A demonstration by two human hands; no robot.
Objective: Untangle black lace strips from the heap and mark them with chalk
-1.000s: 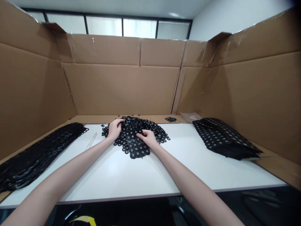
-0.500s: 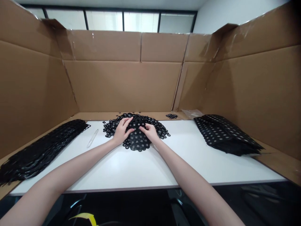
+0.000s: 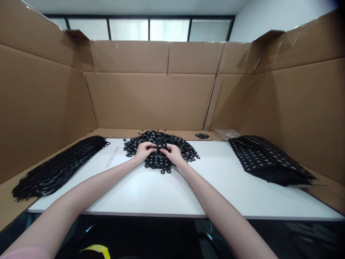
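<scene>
A black sheet dotted with round holes (image 3: 156, 158) lies at the middle of the table, on a heap of small black rings (image 3: 185, 148). My left hand (image 3: 143, 151) pinches the sheet near its upper left, thumb and fingertips together. Opposite it, my right hand (image 3: 174, 154) grips the upper right part between thumb and fingers. The fingertips are close to each other, and the exact bit between them is too small to make out. Two loose rings (image 3: 165, 172) lie just in front of the sheet.
A stack of black perforated strips (image 3: 61, 167) lies on the left, a white pen-like cutter (image 3: 112, 157) beside it. More black perforated sheets (image 3: 269, 160) rest on the right. A small ring cluster (image 3: 202, 136) and clear plastic (image 3: 226, 134) lie at the back. Cardboard walls (image 3: 151, 97) surround the white table (image 3: 134, 201).
My left hand's spread fingers have closed to a pinch. The sheet's front part looks shorter, and loose rings now show before it. The whole view has shifted slightly.
</scene>
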